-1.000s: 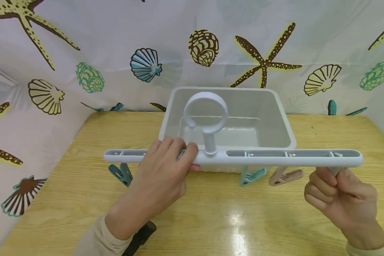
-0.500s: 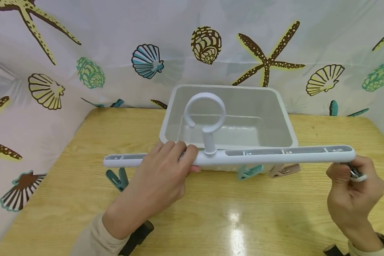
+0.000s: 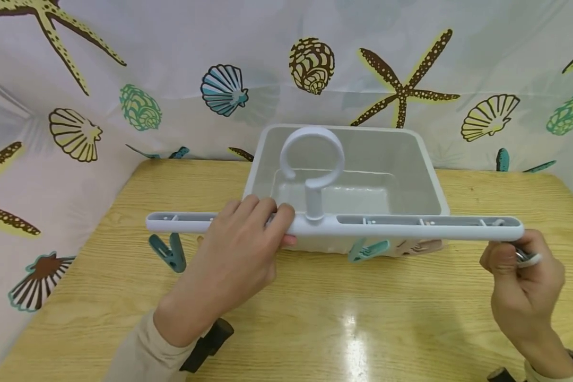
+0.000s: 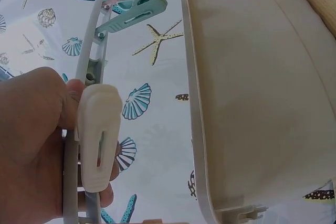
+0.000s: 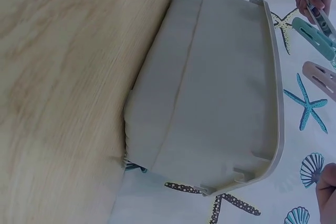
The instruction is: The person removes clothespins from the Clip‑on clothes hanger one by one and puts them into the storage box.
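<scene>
My left hand [image 3: 241, 244] grips a white hanger bar [image 3: 406, 228] in the head view, left of its open ring-shaped hook [image 3: 315, 159]. At the bar's right end my right hand [image 3: 525, 286] pinches a whitish clothespin [image 3: 530, 259]; its metal spring shows and fingers hide most of it. Below the bar hang a dark teal clothespin [image 3: 169, 252] at the left, then a light teal one and a pinkish-beige clothespin [image 3: 419, 246] right of the hook. In the left wrist view a cream clothespin [image 4: 98, 140] hangs beside the left fingers.
Behind the bar, a light grey plastic bin [image 3: 436, 180] stands on the wooden table [image 3: 315, 313]. A curtain [image 3: 172, 42] printed with shells and starfish surrounds the table at the back and sides.
My right hand has moved right and turned at the bar's end, bringing the clothespin's spring into view. The bar's right end rose, then levelled; the left hand keeps its grip.
</scene>
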{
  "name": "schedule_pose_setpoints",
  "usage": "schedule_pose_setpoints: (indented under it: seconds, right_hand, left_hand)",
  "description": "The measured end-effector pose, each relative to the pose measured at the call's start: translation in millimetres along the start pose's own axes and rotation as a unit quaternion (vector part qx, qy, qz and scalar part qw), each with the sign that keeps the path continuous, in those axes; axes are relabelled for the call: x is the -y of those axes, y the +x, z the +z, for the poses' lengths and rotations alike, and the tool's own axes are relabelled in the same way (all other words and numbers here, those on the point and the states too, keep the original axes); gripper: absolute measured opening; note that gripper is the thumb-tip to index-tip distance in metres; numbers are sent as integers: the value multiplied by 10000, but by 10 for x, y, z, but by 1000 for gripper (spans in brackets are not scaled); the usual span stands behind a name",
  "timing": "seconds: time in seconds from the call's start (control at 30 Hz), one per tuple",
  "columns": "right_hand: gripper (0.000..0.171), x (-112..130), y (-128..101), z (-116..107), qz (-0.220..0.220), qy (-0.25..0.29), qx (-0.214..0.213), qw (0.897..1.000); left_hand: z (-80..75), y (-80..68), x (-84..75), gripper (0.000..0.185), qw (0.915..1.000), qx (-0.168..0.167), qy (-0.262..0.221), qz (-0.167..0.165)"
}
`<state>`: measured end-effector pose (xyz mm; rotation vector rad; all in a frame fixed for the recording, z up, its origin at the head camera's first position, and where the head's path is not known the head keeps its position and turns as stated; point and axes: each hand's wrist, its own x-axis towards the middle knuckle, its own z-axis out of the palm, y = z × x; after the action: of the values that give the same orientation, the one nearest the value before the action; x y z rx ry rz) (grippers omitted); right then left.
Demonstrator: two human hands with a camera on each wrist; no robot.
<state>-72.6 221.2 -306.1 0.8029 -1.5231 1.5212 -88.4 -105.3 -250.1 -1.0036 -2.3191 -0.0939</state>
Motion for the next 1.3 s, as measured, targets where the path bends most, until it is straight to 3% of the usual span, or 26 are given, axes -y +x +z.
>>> schedule_pose_setpoints:
  seconds: [0.23,0.37,0.57,0.83,0.93,1.0,1.3]
  right_hand:
    - [40,23,28,-65,-52,-1374,119,9904]
    - [41,4,56,-129,-34,-1790,158,9837]
    - [50,5,115,-227,-202,-2918,315,9558]
    - [63,-51,67,-200,-883,-4021,-73,9113]
    - [63,-76,43,-187,-1093,-4199,-99,9009]
    - [62,-85,35,-177,-1150,-4193,-119,9004]
    - [59,-34,61,-155,-963,-3442,315,9334]
  left_hand:
    - [7,101,34,23,9998,112,-165,-59]
    - [8,189,43,21,9997,114,-201,-37]
    - [21,234,20,21,9996,187,-185,-65]
    - [-4,240,-8,19,9989,129,-297,-339]
    - [-17,227,-1,19,9982,47,-306,-509]
    - [-21,219,9,19,9977,-12,-314,-593]
    - [-14,196,63,20,9977,54,-394,-555]
